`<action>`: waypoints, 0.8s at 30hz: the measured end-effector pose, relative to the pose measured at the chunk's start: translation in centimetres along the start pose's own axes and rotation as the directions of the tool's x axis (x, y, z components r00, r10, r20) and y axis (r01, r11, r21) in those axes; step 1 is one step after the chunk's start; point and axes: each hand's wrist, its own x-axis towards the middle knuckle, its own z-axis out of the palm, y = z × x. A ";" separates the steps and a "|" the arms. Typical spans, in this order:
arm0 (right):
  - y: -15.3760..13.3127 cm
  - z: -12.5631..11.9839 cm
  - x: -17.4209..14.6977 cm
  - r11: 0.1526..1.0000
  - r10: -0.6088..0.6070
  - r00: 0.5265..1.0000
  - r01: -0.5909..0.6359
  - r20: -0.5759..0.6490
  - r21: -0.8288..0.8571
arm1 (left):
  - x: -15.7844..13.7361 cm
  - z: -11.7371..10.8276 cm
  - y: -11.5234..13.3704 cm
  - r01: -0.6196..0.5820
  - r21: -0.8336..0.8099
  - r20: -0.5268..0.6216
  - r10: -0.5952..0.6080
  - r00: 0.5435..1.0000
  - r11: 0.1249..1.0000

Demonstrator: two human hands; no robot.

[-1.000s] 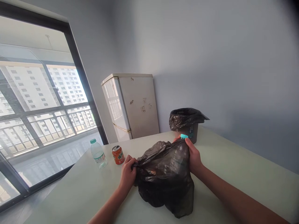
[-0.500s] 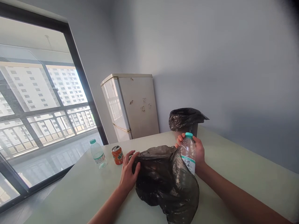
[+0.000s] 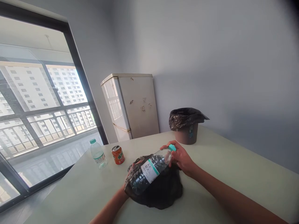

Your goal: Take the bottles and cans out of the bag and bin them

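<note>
My right hand (image 3: 183, 159) grips a clear plastic water bottle (image 3: 149, 171) at its neck, just below the teal cap. The bottle is tilted, its base end down at the left, lying in the mouth of a black plastic garbage bag (image 3: 164, 193). At the bag's left edge, my left hand (image 3: 129, 176) is closed on the bag, its fingers partly covered by the film. A second clear water bottle (image 3: 98, 154) stands upright at the left. Beside it is an open orange soda can (image 3: 118, 155).
A brown bin (image 3: 186, 136) lined with a black bag stands toward the back of the pale table (image 3: 233, 174). Behind the table is a white refrigerator (image 3: 140, 109), with a glass sliding door (image 3: 46, 102) at the left.
My right hand has brought the bottle leftward from the bag's right side, tilting it base-first into the bag's mouth. The bag has bunched up, and my left fingers are now partly inside its edge.
</note>
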 end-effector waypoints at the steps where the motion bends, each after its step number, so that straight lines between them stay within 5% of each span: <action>1: 0.2 -0.1 0.0 0.999 -0.007 1.000 0.007 0.025 -0.035 | 0.1 -0.3 0.1 0.033 -0.081 0.003 -0.033 0.999 0.996; 5: 0.8 -0.2 -0.1 0.989 -0.024 0.996 0.037 0.090 -0.145 | -0.4 -1.5 2.6 0.098 -0.147 0.103 -0.083 0.991 0.984; 8: 0.8 0.1 -0.3 0.988 -0.007 0.988 0.031 0.155 -0.152 | -0.9 -1.3 5.1 0.052 -0.058 0.271 -0.034 0.962 0.997; 12: 0.2 0.6 -0.5 0.983 -0.005 0.963 0.054 0.268 -0.175 | -0.8 -0.3 6.7 0.024 -0.139 0.417 0.037 0.908 0.990; 16: -0.3 0.5 -0.4 0.926 0.074 0.933 0.067 0.352 -0.371 | -0.8 -0.1 5.4 0.089 -0.319 0.327 0.021 0.945 0.944; 19: 0.0 0.3 -0.6 0.792 0.198 0.909 0.073 0.368 -0.606 | -0.9 -0.4 4.6 0.087 -0.456 0.235 0.026 0.972 0.886; 24: 0.6 0.2 -0.6 0.572 0.262 0.809 0.309 0.526 -0.760 | -1.1 -1.1 4.5 0.026 -0.523 0.073 0.014 0.997 0.852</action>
